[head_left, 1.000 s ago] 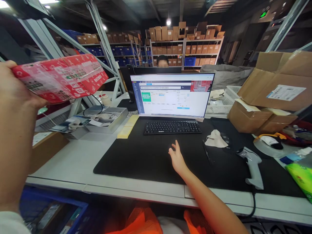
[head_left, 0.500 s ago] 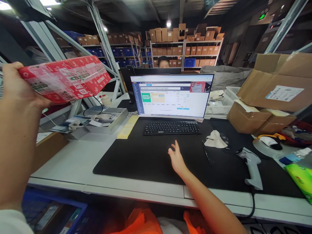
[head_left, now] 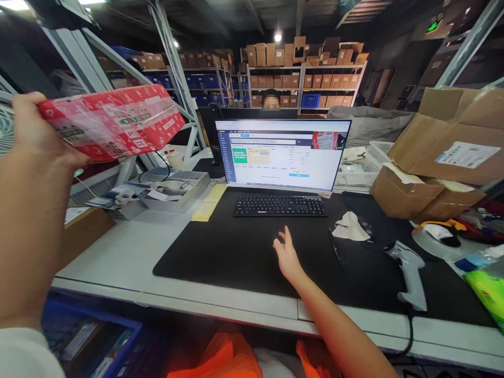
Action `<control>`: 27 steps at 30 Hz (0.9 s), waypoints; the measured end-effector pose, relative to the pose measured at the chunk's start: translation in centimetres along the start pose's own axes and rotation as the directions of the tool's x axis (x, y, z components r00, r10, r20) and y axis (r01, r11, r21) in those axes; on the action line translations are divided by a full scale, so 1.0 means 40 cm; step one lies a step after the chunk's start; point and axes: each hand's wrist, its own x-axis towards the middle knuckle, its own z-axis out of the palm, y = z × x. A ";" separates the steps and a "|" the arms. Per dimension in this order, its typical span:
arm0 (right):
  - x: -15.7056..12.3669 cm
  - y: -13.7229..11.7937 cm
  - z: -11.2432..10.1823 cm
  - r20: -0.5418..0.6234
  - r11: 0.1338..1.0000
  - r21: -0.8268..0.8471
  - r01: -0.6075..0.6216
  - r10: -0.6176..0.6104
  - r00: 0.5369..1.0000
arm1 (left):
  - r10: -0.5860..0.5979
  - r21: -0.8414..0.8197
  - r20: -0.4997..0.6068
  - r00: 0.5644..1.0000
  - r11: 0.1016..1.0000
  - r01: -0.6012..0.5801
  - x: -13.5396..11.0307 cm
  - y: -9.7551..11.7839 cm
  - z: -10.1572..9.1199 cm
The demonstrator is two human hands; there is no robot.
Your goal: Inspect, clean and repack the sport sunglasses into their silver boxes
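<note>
High at the left, my left hand [head_left: 43, 131] grips the end of a red parcel box [head_left: 122, 121] wrapped in printed paper and clear tape. The box is held up in the air, tilted, beyond the desk's left part. My right hand [head_left: 289, 254] is over the black desk mat [head_left: 220, 252], in front of the keyboard [head_left: 279, 206]; its fingers are extended and apart, and nothing is in it. Behind the keyboard stands a lit monitor [head_left: 275, 173], with a small picture of something red in its top right corner.
Right of my right hand lie a pen [head_left: 335, 247], a crumpled pale cloth [head_left: 350, 227] and a barcode scanner [head_left: 409, 273]. Cardboard boxes [head_left: 413, 191] are stacked at the right. Grey trays [head_left: 177, 194] hold papers at the left. A person [head_left: 271, 98] is behind the monitor.
The view has shifted slightly left, so most things appear a little further right. My left hand still holds the red box up; my right hand stays in nearly the same place.
</note>
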 end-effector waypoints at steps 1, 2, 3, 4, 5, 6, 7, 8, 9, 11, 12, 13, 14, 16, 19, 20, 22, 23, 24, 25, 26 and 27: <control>0.001 0.001 -0.001 0.000 1.000 -0.001 0.001 -0.001 1.000 | -0.016 -0.123 0.038 0.999 0.992 0.021 -0.001 -0.005 -0.001; 0.001 0.003 -0.001 -0.002 1.000 -0.004 0.005 -0.005 1.000 | -0.018 -0.228 0.074 0.997 0.973 0.034 0.000 -0.012 -0.002; 0.002 0.004 -0.002 -0.006 1.000 -0.008 0.008 -0.008 1.000 | -0.009 -0.293 0.106 0.994 0.955 0.040 0.001 -0.019 -0.004; 0.002 0.006 -0.003 -0.009 1.000 -0.012 0.010 -0.010 1.000 | 0.000 -0.307 0.128 0.992 0.951 0.039 0.003 -0.027 -0.005; 0.001 0.008 -0.004 -0.011 1.000 -0.016 0.012 -0.012 1.000 | 0.007 -0.310 0.152 0.988 0.950 0.041 0.005 -0.035 -0.007; 0.001 0.011 -0.005 -0.009 1.000 -0.019 0.010 -0.011 1.000 | 0.003 -0.309 0.193 0.981 0.949 0.058 0.007 -0.042 -0.009; 0.000 0.014 -0.006 -0.009 1.000 -0.025 0.007 -0.007 1.000 | -0.017 -0.327 0.196 0.980 0.941 0.082 0.009 -0.050 -0.010; 0.000 0.018 -0.008 -0.008 0.999 -0.033 0.003 -0.003 1.000 | -0.012 -0.376 0.185 0.983 0.923 0.082 0.012 -0.057 -0.011; 0.000 0.021 -0.010 -0.007 0.999 -0.043 -0.001 0.000 1.000 | -0.017 -0.411 0.219 0.976 0.905 0.108 0.015 -0.063 -0.011; 0.002 0.028 -0.014 -0.007 0.998 -0.064 0.002 -0.002 1.000 | -0.035 -0.509 0.206 0.978 0.850 0.138 0.023 -0.075 -0.011; 0.003 0.031 -0.016 -0.002 0.997 -0.071 0.007 -0.007 1.000 | -0.060 -0.551 0.181 0.982 0.820 0.152 0.027 -0.079 -0.010; 0.003 0.034 -0.018 0.003 0.997 -0.075 0.013 -0.013 1.000 | -0.067 -0.583 0.173 0.983 0.797 0.158 0.031 -0.083 -0.009; 0.004 0.035 -0.020 0.010 0.997 -0.076 0.018 -0.018 1.000 | -0.085 -0.602 0.155 0.984 0.782 0.162 0.034 -0.085 -0.007; 0.003 0.037 -0.022 0.015 0.997 -0.078 0.023 -0.022 1.000 | -0.111 -0.627 0.102 0.989 0.765 0.150 0.038 -0.086 -0.004; 0.000 0.034 -0.023 0.009 0.997 -0.079 0.013 -0.012 1.000 | -0.136 -0.645 0.078 0.988 0.748 0.153 0.041 -0.088 -0.002; -0.001 0.032 -0.023 0.008 0.997 -0.078 0.009 -0.008 1.000 | -0.139 -0.650 0.079 0.987 0.743 0.157 0.042 -0.090 -0.002; -0.002 0.029 -0.022 0.011 0.997 -0.075 0.003 -0.002 1.000 | -0.137 -0.655 0.083 0.987 0.739 0.158 0.043 -0.095 -0.004; -0.003 0.027 -0.021 0.015 0.997 -0.072 0.000 0.001 1.000 | -0.133 -0.653 0.085 0.987 0.741 0.156 0.043 -0.097 -0.005; -0.003 0.026 -0.021 0.019 0.998 -0.069 -0.002 0.004 1.000 | -0.130 -0.649 0.087 0.988 0.744 0.155 0.044 -0.099 -0.006; -0.003 0.025 -0.021 0.024 0.998 -0.067 -0.006 0.007 1.000 | -0.131 -0.643 0.084 0.988 0.750 0.154 0.043 -0.101 -0.007; -0.003 0.025 -0.021 0.026 0.998 -0.067 -0.009 0.011 1.000 | -0.138 -0.632 0.075 0.988 0.759 0.154 0.043 -0.103 -0.009; -0.003 0.026 -0.021 0.028 0.998 -0.068 -0.013 0.015 1.000 | -0.148 -0.620 0.062 0.987 0.769 0.154 0.042 -0.105 -0.010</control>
